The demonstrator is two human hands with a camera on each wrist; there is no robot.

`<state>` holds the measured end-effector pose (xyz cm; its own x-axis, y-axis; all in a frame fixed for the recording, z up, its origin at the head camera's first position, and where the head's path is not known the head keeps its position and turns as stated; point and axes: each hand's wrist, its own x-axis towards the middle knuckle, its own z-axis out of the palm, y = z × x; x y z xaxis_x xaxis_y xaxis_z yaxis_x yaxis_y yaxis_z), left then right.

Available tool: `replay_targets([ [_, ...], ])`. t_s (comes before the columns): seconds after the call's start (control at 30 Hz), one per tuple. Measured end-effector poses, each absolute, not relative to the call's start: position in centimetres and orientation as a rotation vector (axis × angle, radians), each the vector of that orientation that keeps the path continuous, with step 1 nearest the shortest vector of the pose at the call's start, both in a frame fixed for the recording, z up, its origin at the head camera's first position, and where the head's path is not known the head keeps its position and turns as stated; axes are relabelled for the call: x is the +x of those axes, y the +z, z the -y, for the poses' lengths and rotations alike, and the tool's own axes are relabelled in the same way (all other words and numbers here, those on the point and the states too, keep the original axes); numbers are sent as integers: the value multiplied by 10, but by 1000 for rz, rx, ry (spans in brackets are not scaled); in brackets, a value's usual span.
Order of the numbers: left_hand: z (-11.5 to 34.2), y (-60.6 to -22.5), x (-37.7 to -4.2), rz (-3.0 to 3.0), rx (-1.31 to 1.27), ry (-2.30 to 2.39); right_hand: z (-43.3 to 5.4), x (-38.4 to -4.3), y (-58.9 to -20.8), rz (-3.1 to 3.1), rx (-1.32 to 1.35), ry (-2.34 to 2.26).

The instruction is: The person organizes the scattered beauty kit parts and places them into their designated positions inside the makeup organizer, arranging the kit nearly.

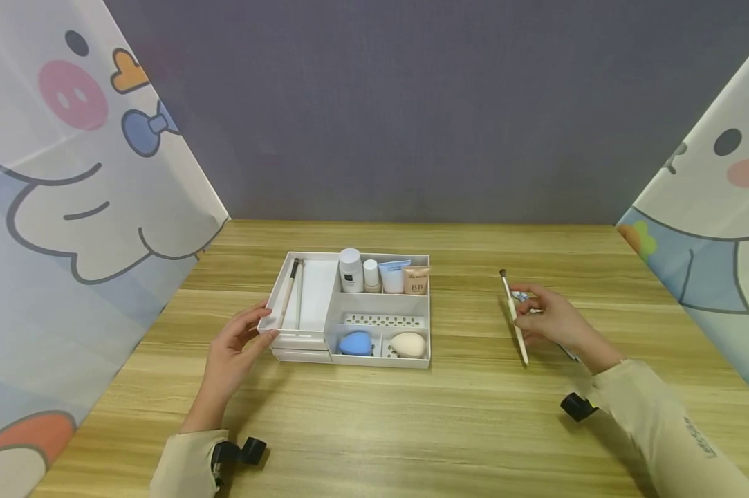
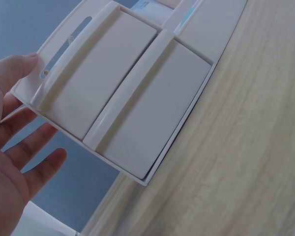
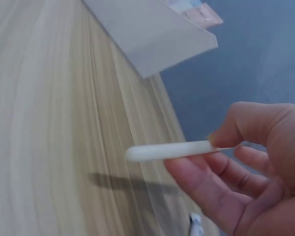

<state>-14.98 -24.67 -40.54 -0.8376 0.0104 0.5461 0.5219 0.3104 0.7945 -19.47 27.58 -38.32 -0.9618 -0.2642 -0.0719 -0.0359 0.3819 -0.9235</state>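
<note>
My left hand (image 1: 234,349) holds the front left corner of a white makeup organizer (image 1: 318,294). In the left wrist view its thumb lies on the upper edge, the other fingers along the side, beside two drawers (image 2: 147,105). Two makeup brushes (image 1: 289,294) lie in the organizer's left top tray. Away to the right, my right hand (image 1: 555,318) pinches a pale-handled makeup brush (image 1: 516,325) between thumb and fingers, its dark bristles pointing up and away. The right wrist view shows the handle (image 3: 167,150) raised over its shadow. Partly hidden beneath this hand is a small bluish item (image 1: 520,296).
Inside the organizer stand a white bottle (image 1: 350,271), a smaller bottle (image 1: 371,277), a blue-white tube (image 1: 394,278) and a BB tube (image 1: 416,282). Its front compartments hold a blue sponge (image 1: 355,344) and a cream sponge (image 1: 408,345). A grey panel (image 1: 411,111) rises behind the wooden table (image 1: 380,429).
</note>
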Motion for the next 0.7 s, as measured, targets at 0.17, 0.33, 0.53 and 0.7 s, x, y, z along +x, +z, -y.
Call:
replay_targets([
  [0.17, 246, -405, -149, 2141, -467, -1553, -267, -195, -383, -2357, -248, -1744],
  [0.33, 247, -405, -150, 2145, -463, -1543, -258, -195, -381, -2211, -239, -1877],
  [0.53, 247, -405, -150, 2141, -463, -1540, -251, -196, -381, -2034, -249, -2015],
  [0.7, 246, -406, -150, 2121, -476, -1554, -245, -196, -382, -1909, -287, -2088],
])
